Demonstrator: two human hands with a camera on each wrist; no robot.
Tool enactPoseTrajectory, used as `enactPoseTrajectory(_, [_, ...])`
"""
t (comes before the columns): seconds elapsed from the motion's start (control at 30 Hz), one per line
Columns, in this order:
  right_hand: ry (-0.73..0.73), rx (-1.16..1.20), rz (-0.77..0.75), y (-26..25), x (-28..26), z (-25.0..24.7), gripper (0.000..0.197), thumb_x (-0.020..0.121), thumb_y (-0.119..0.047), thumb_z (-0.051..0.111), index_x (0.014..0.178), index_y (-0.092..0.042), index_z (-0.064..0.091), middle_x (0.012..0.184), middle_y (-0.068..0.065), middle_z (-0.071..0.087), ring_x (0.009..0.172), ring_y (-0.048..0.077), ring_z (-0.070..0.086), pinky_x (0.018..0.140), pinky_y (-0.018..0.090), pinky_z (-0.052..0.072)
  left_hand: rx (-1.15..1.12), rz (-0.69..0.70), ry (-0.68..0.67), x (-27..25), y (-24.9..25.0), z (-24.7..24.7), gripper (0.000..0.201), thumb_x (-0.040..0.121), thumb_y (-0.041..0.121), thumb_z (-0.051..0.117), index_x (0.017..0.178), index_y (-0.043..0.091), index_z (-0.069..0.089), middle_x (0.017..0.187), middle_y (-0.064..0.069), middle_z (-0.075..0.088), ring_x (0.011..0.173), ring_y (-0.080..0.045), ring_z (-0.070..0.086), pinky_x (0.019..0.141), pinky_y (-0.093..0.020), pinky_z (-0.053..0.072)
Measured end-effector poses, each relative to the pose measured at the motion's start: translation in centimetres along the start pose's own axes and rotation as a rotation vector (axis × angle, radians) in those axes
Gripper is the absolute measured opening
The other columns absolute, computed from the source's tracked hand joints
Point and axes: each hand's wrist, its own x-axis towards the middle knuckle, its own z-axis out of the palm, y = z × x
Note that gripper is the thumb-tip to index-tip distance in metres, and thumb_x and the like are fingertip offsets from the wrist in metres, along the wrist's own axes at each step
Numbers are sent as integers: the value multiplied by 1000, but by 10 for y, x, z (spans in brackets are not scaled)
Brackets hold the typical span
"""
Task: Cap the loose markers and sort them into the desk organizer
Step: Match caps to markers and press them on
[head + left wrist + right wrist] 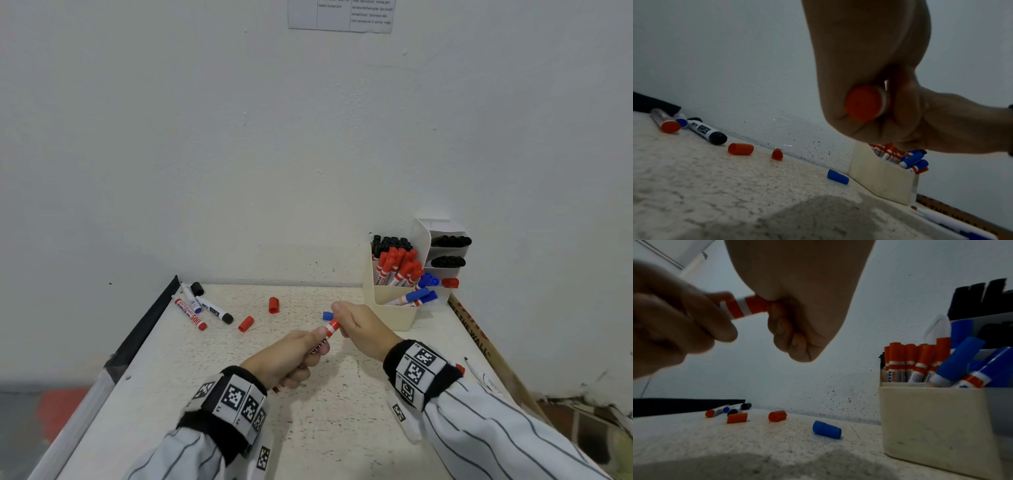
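A red marker (330, 331) is held between both hands above the middle of the table. My left hand (301, 353) grips its barrel, and the red butt end (865, 104) pokes out of that fist. My right hand (356, 323) is curled round the red cap (756, 305), which sits on the marker's front end. The cream desk organizer (394, 313) stands at the back right, just beyond my right hand, with black, red and blue capped markers in it. Three loose markers (202, 310) lie at the back left. Two red caps (273, 305) (246, 323), a blue cap (327, 316) and a black cap (197, 288) lie loose.
A white shelf unit (442, 228) behind the organizer holds black markers. Another marker (479, 375) lies near the table's right edge by my right wrist. A wall runs along the back of the speckled table (308, 411). A dark strip (150, 318) borders its left edge.
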Motion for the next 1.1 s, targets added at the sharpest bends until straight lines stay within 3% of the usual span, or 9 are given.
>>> enactPoseTrajectory(0.13, [-95,-72,95,7,-1,-17,32,100,-36,30,73,-28,45,64,-8,48,56,3,42,62,21,34,202,163,126,14,-2,2,28,99,34,39,94,18,62,66,7,55,52,-6,44,51,-16,36])
enactPoseTrajectory(0.23, [-170,-126,338,20,-10,-36,42,97,-49,26,90,-22,57,77,-5,59,62,8,50,67,23,41,280,257,275,23,-2,1,20,98,25,43,103,18,61,80,6,55,64,-6,47,55,-11,39])
enactPoseTrajectory(0.37, [-266,-695,565,62,-25,-65,32,96,-34,40,102,-10,61,101,7,63,87,20,55,81,30,44,239,354,420,32,-4,0,16,95,19,51,109,19,59,88,0,53,68,-12,48,54,-17,43])
enactPoseTrajectory(0.5, [-265,-871,714,86,-37,-74,33,94,-33,42,117,-13,55,117,5,58,105,20,55,91,30,46,259,437,537,44,-1,2,19,94,15,53,112,18,58,99,10,59,82,-3,56,64,-6,44])
enactPoseTrajectory(0.57, [-236,-883,727,93,-39,-75,33,95,-31,41,119,-14,54,120,4,57,108,20,54,92,31,45,270,451,562,50,1,3,22,93,14,53,114,18,60,103,13,59,94,-4,56,76,-9,41])
enactPoseTrajectory(0.67, [-229,-887,711,96,-40,-75,32,95,-34,40,117,-15,55,119,4,56,109,20,53,93,32,44,234,463,589,54,5,9,22,93,15,55,114,17,60,106,8,61,100,-11,58,90,-25,46])
enactPoseTrajectory(0.83, [-132,-819,576,82,-40,-71,35,96,-43,36,101,-14,55,104,4,58,95,22,56,82,33,44,176,571,664,62,17,14,15,91,16,57,98,29,57,103,8,63,94,-17,64,85,-36,54])
enactPoseTrajectory(1.0, [-33,-510,368,50,-27,-60,6,96,-22,42,94,-18,46,93,-2,51,80,13,50,73,23,42,138,702,692,73,48,17,20,89,7,58,96,25,54,91,11,59,80,-13,65,74,-24,56])
enactPoseTrajectory(1.1, [78,-292,334,35,-20,-48,5,95,-21,41,97,-17,42,77,-5,48,65,7,46,56,19,36,146,758,694,87,68,18,20,88,5,60,96,22,54,93,7,60,73,-8,63,69,-15,53])
